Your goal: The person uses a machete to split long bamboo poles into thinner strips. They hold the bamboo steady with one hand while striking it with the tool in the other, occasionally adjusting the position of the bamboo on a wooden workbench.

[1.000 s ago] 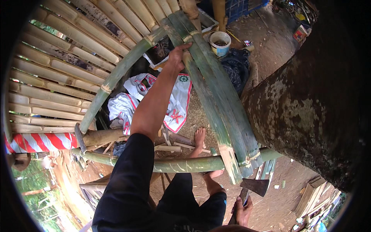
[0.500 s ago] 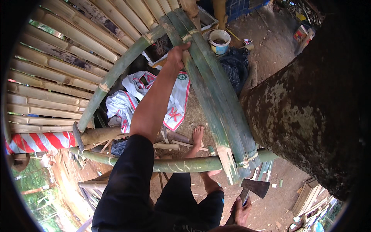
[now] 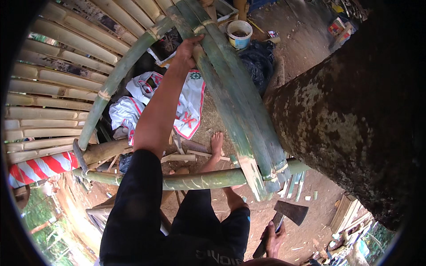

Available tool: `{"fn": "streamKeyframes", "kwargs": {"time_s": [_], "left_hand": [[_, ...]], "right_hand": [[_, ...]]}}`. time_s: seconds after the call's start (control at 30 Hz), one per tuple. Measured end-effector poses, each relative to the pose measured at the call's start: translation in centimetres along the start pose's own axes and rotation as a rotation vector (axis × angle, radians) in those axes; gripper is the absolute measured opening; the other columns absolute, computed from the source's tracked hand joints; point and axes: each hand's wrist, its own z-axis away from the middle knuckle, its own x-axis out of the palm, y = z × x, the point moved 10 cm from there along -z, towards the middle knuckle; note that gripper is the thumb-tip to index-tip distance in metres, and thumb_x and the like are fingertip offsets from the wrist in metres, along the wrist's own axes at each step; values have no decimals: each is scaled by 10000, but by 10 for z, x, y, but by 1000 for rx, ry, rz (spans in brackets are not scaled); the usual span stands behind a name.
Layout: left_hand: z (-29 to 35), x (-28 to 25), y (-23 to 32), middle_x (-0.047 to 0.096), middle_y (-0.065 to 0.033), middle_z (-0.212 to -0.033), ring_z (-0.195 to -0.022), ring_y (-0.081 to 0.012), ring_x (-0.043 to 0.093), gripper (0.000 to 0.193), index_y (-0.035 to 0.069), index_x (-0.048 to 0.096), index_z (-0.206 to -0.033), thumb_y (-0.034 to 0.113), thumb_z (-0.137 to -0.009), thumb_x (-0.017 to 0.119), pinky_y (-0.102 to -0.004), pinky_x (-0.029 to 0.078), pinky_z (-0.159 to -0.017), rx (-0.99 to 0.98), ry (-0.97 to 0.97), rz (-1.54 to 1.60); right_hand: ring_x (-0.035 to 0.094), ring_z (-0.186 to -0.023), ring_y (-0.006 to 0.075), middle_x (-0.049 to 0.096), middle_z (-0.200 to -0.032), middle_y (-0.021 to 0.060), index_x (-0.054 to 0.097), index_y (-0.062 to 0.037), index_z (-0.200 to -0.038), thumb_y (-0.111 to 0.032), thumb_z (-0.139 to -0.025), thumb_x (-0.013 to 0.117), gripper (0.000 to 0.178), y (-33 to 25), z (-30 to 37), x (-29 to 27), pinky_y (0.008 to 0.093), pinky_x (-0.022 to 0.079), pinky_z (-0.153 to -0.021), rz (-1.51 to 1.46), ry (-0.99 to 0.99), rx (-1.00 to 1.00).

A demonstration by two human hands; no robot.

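My left hand (image 3: 190,49) reaches far forward, its fingers closed over the edge of the leftmost green bamboo slat (image 3: 217,95). That slat lies beside others of its kind, side by side across two bamboo poles. Its near end is pale and split where the green skin is gone. Down at the lower right, my right hand (image 3: 275,241) is wrapped round the handle of a hatchet (image 3: 291,212). The dark blade points right, a little nearer to me than the slats' ends and apart from them.
A curved bamboo pole (image 3: 104,95) borders a slatted bamboo panel (image 3: 49,84) on the left. A near pole (image 3: 204,181) crosses before my legs. The thick tree trunk (image 3: 328,115) crowds the right. Behind stand a white bucket (image 3: 239,33) and a black plastic bag (image 3: 257,64); a white cloth (image 3: 191,111) lies below.
The whole scene has shifted left and slightly up in the picture. The hatchet is a little farther from the slats' near ends, and more of its handle shows. My left hand keeps its grip.
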Motion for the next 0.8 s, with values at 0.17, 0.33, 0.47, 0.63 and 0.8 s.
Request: {"fn": "streamKeyframes", "kwargs": {"time_s": [0.17, 0.33, 0.47, 0.63, 0.8], "left_hand": [[15, 4, -16, 637, -151, -1101, -1019, -308, 625, 356, 6, 550, -1199, 235, -934, 614, -477, 493, -942, -2, 28, -89], [15, -1, -11, 630, -147, -1141, -1025, -306, 627, 383, -12, 552, -1224, 159, -902, 667, -466, 519, -921, 146, -15, -21], [11, -10, -12, 632, -154, -1129, -992, -299, 640, 393, -22, 551, -1213, 131, -879, 690, -465, 540, -886, 163, 48, 20], [27, 2, -9, 614, -129, -1159, -1059, -271, 607, 371, 39, 529, -1251, 180, -926, 637, -435, 490, -956, 221, 15, -3], [24, -6, -10, 629, -112, -1130, -1012, -248, 621, 334, 35, 558, -1216, 203, -935, 627, -415, 503, -911, 230, 72, -20]], "right_hand": [[498, -426, 111, 499, -579, 30, 479, -48, -890, -213, -940, 594, 207, -6, 0, 13, 264, 421, -389, -32, -22, 1], [491, -416, 112, 494, -573, 29, 476, -47, -894, -209, -943, 589, 203, -1, 0, 18, 265, 416, -383, -48, -18, 9], [483, -414, 113, 488, -570, 30, 471, -43, -902, -209, -939, 586, 205, -1, 7, 17, 265, 409, -379, -34, -21, -5], [425, -395, 110, 456, -537, 22, 492, -7, -1028, -235, -934, 607, 272, 0, 44, -11, 261, 358, -354, 48, 152, -140], [595, -559, 231, 638, -727, 143, 563, 0, -1105, -199, -918, 616, 278, -80, 125, 12, 322, 477, -457, 1022, 114, -1315]]}}
